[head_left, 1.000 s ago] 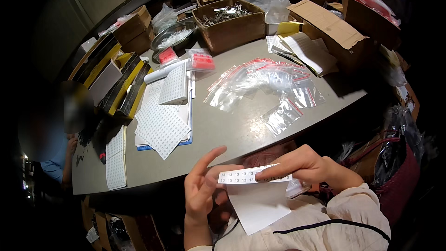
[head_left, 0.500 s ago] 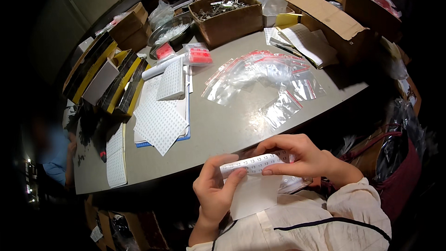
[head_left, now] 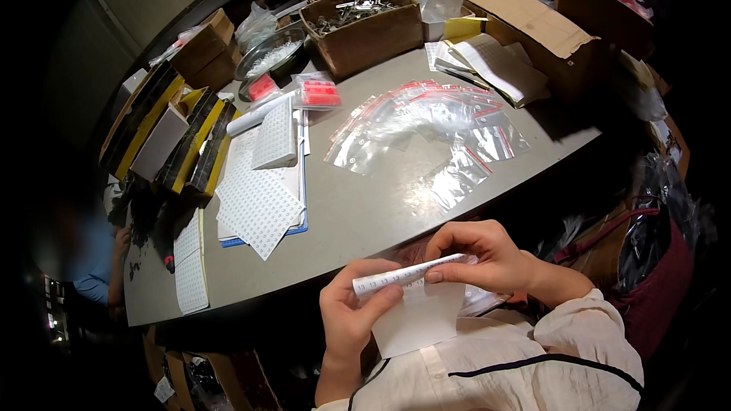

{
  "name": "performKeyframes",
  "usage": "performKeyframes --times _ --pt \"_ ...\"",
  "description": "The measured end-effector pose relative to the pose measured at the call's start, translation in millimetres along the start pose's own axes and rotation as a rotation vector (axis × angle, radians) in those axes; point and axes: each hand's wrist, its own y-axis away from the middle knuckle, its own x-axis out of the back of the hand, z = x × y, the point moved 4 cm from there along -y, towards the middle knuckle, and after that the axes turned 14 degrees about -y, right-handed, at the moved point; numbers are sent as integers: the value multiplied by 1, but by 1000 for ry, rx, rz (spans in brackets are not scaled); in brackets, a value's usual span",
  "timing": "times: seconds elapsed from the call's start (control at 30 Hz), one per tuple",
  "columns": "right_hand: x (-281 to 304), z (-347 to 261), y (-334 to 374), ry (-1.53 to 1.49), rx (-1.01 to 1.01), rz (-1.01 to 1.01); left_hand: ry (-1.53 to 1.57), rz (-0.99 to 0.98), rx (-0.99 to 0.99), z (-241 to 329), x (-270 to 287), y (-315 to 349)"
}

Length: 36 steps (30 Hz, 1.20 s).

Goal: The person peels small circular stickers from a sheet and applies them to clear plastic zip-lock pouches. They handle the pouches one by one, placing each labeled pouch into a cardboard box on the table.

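Over my lap, a white sheet of number stickers [head_left: 417, 318] is curled at its top, with the printed side bent outward. My left hand [head_left: 352, 304] pinches the left end of the curl between thumb and fingers. At the right end my right hand [head_left: 487, 259] grips it the same way. The sheet's plain lower part hangs down in front of my shirt. Beneath my right wrist lie some clear plastic bags [head_left: 485, 301]. On the table ahead, clear zip bags with red strips [head_left: 426, 118] are fanned out in an overlapping arc.
Sticker sheets [head_left: 259, 209] lie on a blue clipboard [head_left: 306, 213] at left, beside black-and-yellow boxes [head_left: 190, 141]. Red packets [head_left: 317, 93] sit behind. A carton of metal parts [head_left: 365, 38] and a bowl of clear pieces [head_left: 270, 57] stand at the back. Another person [head_left: 95, 259] is at far left.
The sheet's top has been bent over further, so fewer printed rows show and the curl is narrower. My right fingers have closed in on it. The view has shifted slightly.
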Motion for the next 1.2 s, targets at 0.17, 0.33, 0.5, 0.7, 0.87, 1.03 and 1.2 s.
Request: performKeyframes --times 0.17,0.33,0.5,0.7,0.87,1.03,1.2 --pt "5 -5 -4 195 92 -39 -182 157 -109 -5 -3 1" --pt "5 -11 -11 593 271 -83 -499 220 -268 -1 -4 -4" --pt "-7 -14 -13 843 400 -57 -522 233 -241 -3 -1 -6" --pt "-16 -10 -16 894 433 -70 -460 246 -159 -10 3 -6" --pt "-24 -5 -20 1010 557 -16 -307 235 -60 -18 12 -10" --pt "-31 -5 -23 1102 597 -13 -104 234 -8 -31 20 -23" --pt "-27 4 -26 1026 579 24 -22 222 1 -28 18 -37"
